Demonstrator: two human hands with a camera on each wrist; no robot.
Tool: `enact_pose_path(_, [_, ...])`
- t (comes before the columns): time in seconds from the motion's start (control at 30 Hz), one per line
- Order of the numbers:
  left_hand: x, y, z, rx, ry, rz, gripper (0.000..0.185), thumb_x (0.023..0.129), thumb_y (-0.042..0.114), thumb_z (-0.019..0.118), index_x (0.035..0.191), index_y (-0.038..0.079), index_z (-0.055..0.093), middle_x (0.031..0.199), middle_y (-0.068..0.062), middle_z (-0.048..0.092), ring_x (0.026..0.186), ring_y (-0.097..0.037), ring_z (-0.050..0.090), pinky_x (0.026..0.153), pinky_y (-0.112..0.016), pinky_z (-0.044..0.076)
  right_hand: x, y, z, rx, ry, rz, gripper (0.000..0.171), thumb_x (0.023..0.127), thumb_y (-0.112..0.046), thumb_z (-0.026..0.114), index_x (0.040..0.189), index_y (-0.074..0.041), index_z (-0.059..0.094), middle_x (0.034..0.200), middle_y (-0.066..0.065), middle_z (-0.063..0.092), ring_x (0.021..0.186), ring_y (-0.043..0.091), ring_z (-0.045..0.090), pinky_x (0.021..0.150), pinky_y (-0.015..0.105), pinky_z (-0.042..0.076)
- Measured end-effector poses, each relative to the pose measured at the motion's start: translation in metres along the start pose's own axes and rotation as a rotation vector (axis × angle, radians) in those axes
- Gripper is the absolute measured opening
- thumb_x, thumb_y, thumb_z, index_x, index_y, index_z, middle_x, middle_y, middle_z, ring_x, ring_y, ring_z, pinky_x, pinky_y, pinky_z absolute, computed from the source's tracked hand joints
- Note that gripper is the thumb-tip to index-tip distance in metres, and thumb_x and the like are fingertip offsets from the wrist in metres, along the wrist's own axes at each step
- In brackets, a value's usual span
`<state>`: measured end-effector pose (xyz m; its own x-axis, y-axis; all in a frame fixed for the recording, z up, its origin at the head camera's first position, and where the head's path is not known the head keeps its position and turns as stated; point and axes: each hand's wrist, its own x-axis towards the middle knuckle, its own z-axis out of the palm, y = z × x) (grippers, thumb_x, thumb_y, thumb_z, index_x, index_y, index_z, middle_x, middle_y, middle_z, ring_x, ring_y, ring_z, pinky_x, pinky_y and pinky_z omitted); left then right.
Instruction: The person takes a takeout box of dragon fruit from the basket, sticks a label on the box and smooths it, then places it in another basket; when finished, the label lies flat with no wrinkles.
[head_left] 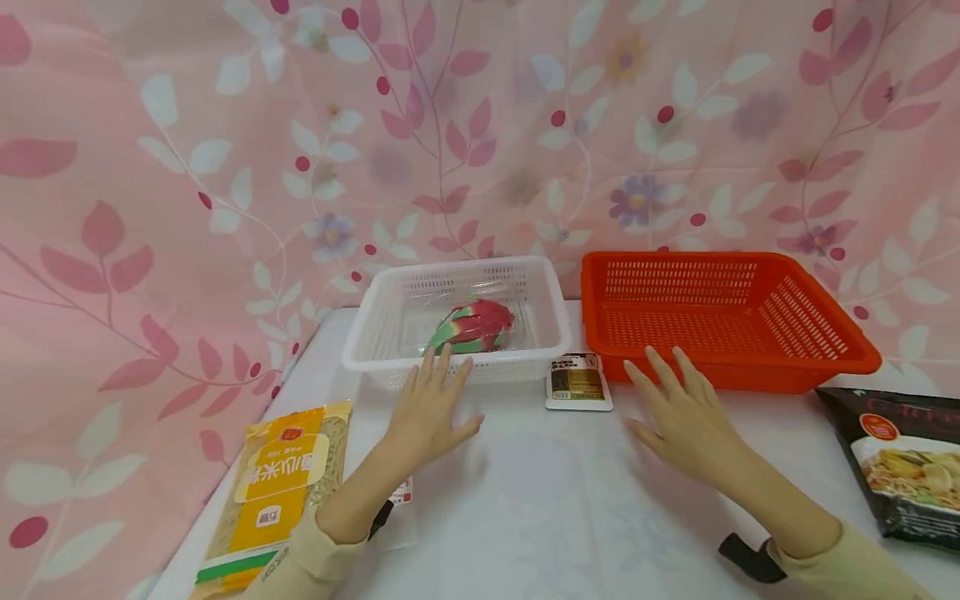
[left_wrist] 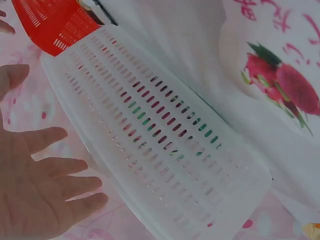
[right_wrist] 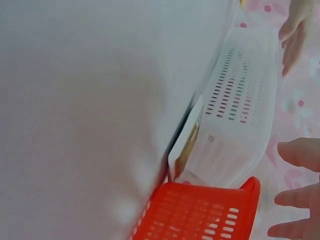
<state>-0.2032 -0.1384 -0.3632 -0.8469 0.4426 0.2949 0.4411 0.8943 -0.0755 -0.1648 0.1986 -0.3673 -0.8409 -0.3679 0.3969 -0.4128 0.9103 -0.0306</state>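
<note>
My left hand [head_left: 427, 417], fingers spread, hovers before the near rim of a white basket [head_left: 360, 337] and holds nothing. Inside that basket lies a red and green dragon fruit [head_left: 480, 323] in a clear plastic package. My right hand [head_left: 686, 425] is also spread and bare, in front of a red basket [head_left: 727, 367]. Between the hands, a small flat packet [head_left: 579, 385] with a brown and gold label lies near both baskets. In the left wrist view, straight fingers [left_wrist: 70, 187] show beside the white basket's slotted side [left_wrist: 155, 120]. The right wrist view shows the other hand's fingers [right_wrist: 300, 197] near the red basket [right_wrist: 195, 212].
A yellow bag [head_left: 277, 500] with a clear side lies at the left, partly behind the left forearm. At the right edge is a black food bag [head_left: 900, 467] picturing noodles. A white cloth covers the table [head_left: 540, 500]; a pink floral curtain [head_left: 465, 125] hangs behind.
</note>
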Motion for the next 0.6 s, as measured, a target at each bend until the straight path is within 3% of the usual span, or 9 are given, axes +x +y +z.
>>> enact_pose_path(0.23, [0.015,-0.014,0.003,-0.097,0.155,-0.079,0.061,0.081,0.032,0.063,0.133,0.006,0.046,0.134,-0.021,0.045,0.122,-0.039,0.04,0.098,-0.052,0.033,0.024,-0.008,0.001,0.076,0.044,-0.014,0.064,0.079,-0.026,0.067,0.133,-0.004,0.043,0.142,0.027,0.022,0.126,0.05,0.017,0.091,0.067,0.026])
enact_pose_path(0.4, [0.025,-0.024,0.004,-0.16,0.158,-0.151,0.057,0.082,0.032,0.061,0.131,0.007,0.047,0.132,-0.021,0.046,0.12,-0.038,0.043,0.09,-0.054,0.04,0.043,-0.016,0.002,0.165,0.015,-0.006,0.062,0.082,-0.027,0.066,0.134,-0.002,0.042,0.141,0.027,0.025,0.125,0.049,0.019,0.092,0.068,0.025])
enact_pose_path(0.6, [0.037,-0.038,0.0,-0.124,0.17,-0.189,0.052,0.085,0.034,0.055,0.128,0.006,0.05,0.13,-0.02,0.048,0.121,-0.038,0.041,0.087,-0.056,0.041,0.063,-0.025,0.004,0.211,0.029,-0.02,0.057,0.083,-0.026,0.064,0.131,0.0,0.045,0.136,0.028,0.033,0.125,0.047,0.022,0.094,0.065,0.025])
